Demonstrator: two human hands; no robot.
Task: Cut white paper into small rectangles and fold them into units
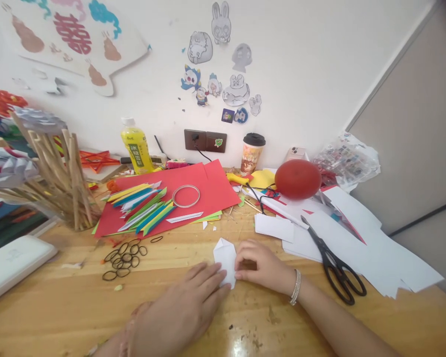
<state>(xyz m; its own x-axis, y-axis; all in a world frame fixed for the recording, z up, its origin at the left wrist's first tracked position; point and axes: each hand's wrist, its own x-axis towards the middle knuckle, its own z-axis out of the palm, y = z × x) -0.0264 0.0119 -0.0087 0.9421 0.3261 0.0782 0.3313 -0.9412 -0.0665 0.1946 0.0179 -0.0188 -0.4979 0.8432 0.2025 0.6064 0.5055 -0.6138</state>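
A small piece of white paper (225,258) with folded corners at its far end lies on the wooden table in front of me. My left hand (188,300) lies flat, fingers stretched over the paper's left and near part. From the other side, my right hand (258,265) curves in and pinches the paper's right edge between thumb and forefinger. A stack of white paper slips (274,227) sits just beyond my right hand. Colourful folded paper strips (144,206) are piled on red paper sheets (223,186) farther back.
Black scissors (334,263) lie on white sheets (379,258) at the right. Several black rubber bands (124,260) are scattered at the left. Behind stand a yellow bottle (137,146), a lidded cup (252,151) and a red balloon (298,179). Wooden sticks (55,163) fill a container at far left.
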